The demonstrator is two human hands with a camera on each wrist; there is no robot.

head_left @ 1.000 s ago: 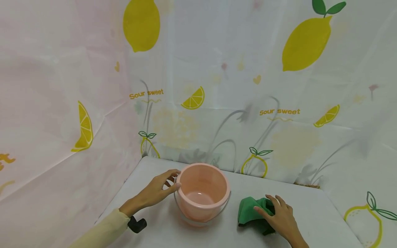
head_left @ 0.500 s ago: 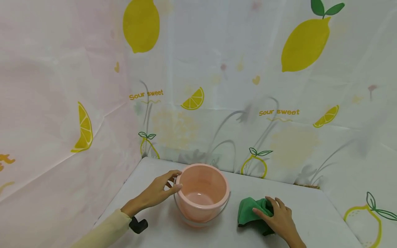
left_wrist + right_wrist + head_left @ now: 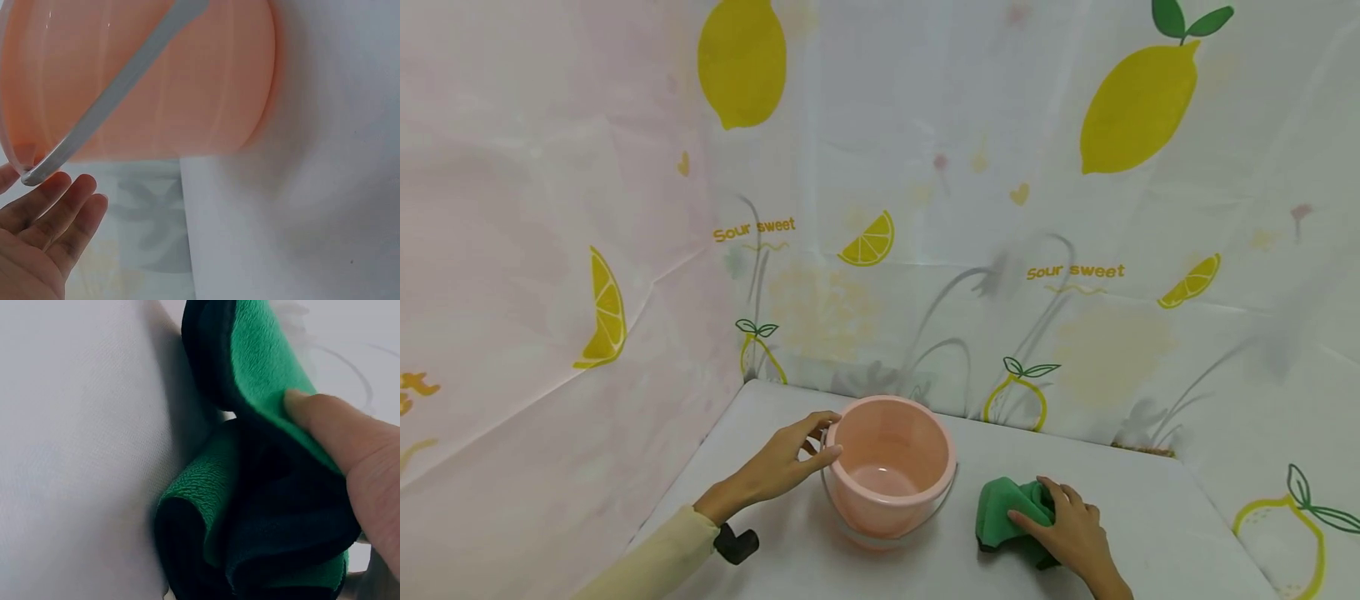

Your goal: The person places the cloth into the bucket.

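A pink plastic bucket (image 3: 880,515) stands upright on the white tabletop, its inside visible from above. My left hand (image 3: 773,464) touches the left side of its rim with thumb and fingertips. In the left wrist view, relaxed fingers (image 3: 59,215) lie by the end of the grey handle (image 3: 112,94), which hangs down along the bucket's wall. To the right of the bucket, my right hand (image 3: 1075,532) grips a crumpled green cloth (image 3: 1000,512) resting on the table. The right wrist view shows the thumb (image 3: 331,422) pressing the cloth's fluffy green face; dark edging lines its folds.
A white tabletop (image 3: 760,567) runs back to a wall covering (image 3: 925,333) printed with lemons, and another pinkish sheet (image 3: 535,433) closes off the left side. A black device (image 3: 736,544) is strapped at the left wrist.
My right hand has moved slightly left and closed more tightly on the green cloth, which has shifted a little. The left hand and the bucket have stayed nearly still.
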